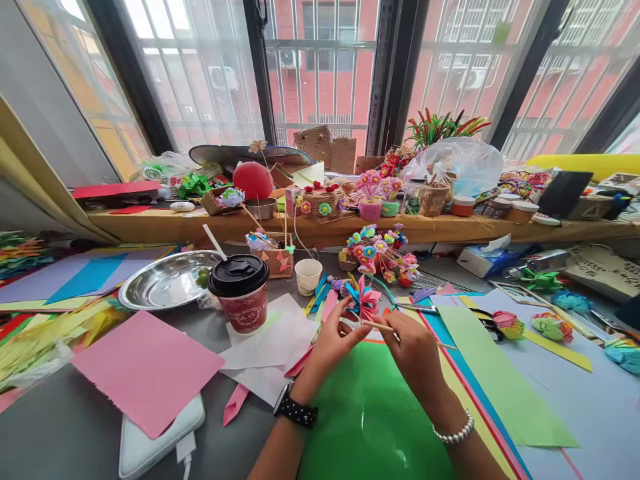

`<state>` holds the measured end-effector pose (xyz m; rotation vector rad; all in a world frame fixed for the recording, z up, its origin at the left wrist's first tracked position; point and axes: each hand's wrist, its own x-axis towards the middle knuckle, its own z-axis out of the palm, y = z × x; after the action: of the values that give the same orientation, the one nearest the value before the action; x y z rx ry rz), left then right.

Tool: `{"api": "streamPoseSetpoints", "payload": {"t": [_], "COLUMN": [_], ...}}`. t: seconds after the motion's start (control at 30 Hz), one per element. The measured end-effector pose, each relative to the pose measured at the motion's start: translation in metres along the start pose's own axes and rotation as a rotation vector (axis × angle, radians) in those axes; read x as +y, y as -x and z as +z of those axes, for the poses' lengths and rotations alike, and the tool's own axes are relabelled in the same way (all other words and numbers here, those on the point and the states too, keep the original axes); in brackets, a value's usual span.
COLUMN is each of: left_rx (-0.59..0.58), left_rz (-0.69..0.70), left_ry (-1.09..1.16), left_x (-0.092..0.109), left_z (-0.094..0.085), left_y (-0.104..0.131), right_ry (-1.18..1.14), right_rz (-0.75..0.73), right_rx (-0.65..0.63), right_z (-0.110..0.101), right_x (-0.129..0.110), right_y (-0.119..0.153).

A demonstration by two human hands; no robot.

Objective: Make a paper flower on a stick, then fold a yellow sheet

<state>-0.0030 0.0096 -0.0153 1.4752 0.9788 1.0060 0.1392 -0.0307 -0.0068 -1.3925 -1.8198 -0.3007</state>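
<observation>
Left grip (pixel 333 341) pinching flower (pixel 369 305), right grip (pixel 414 339) round stick (pixel 379 326); green sheet (pixel 373 407) spreads below, far edge showing.

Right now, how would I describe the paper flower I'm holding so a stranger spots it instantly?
Below the windows, find the glossy green surface at the front of the grey table. Just past its far edge, your left hand holds the paper flower. Its pointed pink folds, with blue beside them, differ from the small rounded blooms clustered behind.
</observation>
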Motion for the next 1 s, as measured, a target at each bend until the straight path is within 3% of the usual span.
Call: {"api": "streamPoseSetpoints", "payload": {"t": [0.2,0.37,0.63,0.77,1.0], "left_rx": [0.254,0.283,0.278,0.214,0.024], "left_rz": [0.375,0.645,0.723,0.703,0.572], "left_ry": [-0.528,-0.764,-0.794,-0.703,-0.501], "left_x": [0.001,0.004,0.004,0.006,0.013], "left_z": [0.009,0.012,0.005,0.0,-0.002], "left_y": [0.012,0.016,0.012,0.01,0.011], "right_ry": [0.033,-0.015,-0.171,-0.312,-0.352], "right_rz": [0.036,0.061,0.111,0.123,-0.004], "right_rx": [0.024,-0.015,-0.103,-0.124,-0.249], "right_z": [-0.001,0.0,-0.004,-0.01,-0.016], "right_x": [-0.002,-0.003,-0.008,-0.004,0.004], "right_y": [-0.001,0.0,-0.002,-0.005,-0.005]}}
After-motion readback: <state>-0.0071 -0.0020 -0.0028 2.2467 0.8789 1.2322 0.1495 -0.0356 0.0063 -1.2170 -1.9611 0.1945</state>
